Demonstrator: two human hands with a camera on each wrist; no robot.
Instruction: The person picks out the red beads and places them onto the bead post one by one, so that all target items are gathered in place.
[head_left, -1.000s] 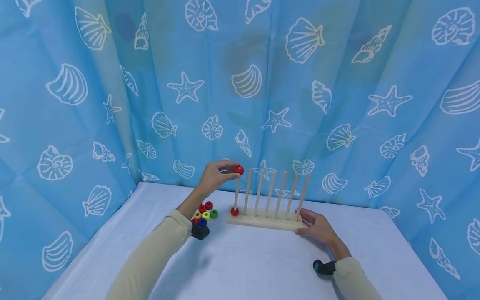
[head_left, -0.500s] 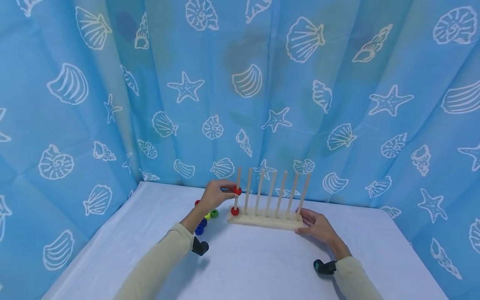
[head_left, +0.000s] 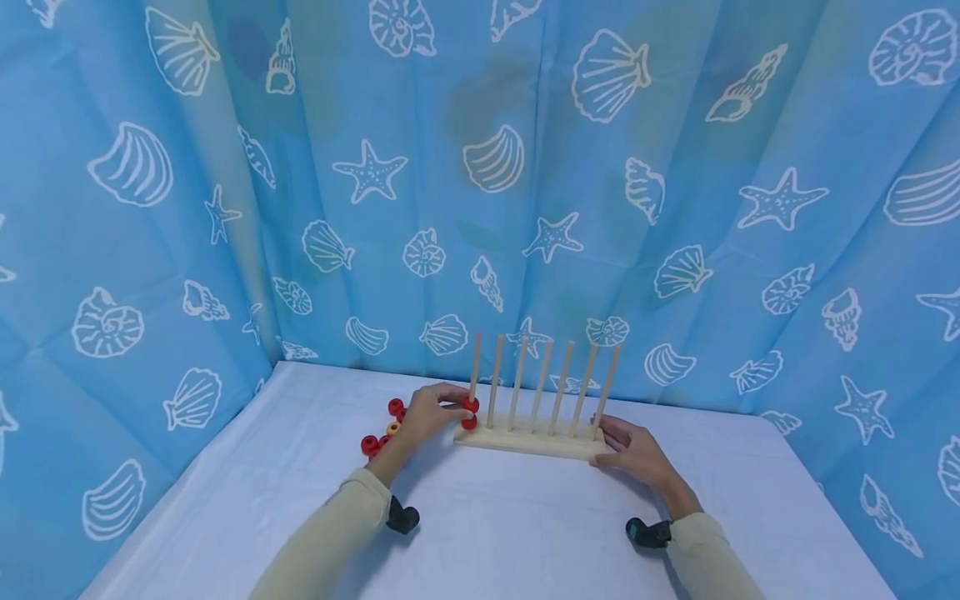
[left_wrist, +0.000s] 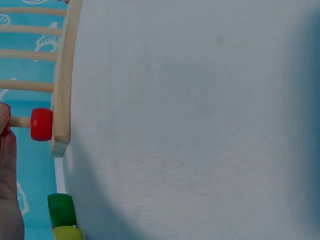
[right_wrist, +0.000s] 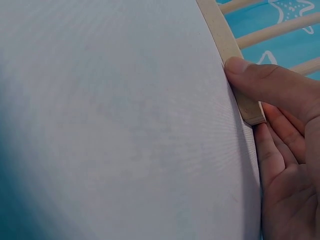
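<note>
A wooden peg rack [head_left: 528, 443] with a row of upright pegs stands on the table. Its leftmost peg passes through two red beads. My left hand [head_left: 429, 417] pinches the upper red bead [head_left: 470, 405] between thumb and fingers. Below it, the lower red bead [left_wrist: 41, 124] sits against the base; a short piece of bare peg shows between the two in the left wrist view. At the rack's other end, my right hand [head_left: 633, 454] grips the base, thumb [right_wrist: 250, 75] on the front edge and fingers around the end and back.
Several loose red beads [head_left: 370, 445] and an orange-yellow bead [head_left: 393, 428] lie left of the rack, partly hidden by my left forearm. A green bead [left_wrist: 62, 210] and a yellow-green bead [left_wrist: 68, 233] lie near the rack's left end. A shell-patterned curtain [head_left: 480, 208] hangs behind the table.
My left hand has brought the red bead from the top of the leftmost peg down it, close to the lower bead. My right hand stays on the base.
</note>
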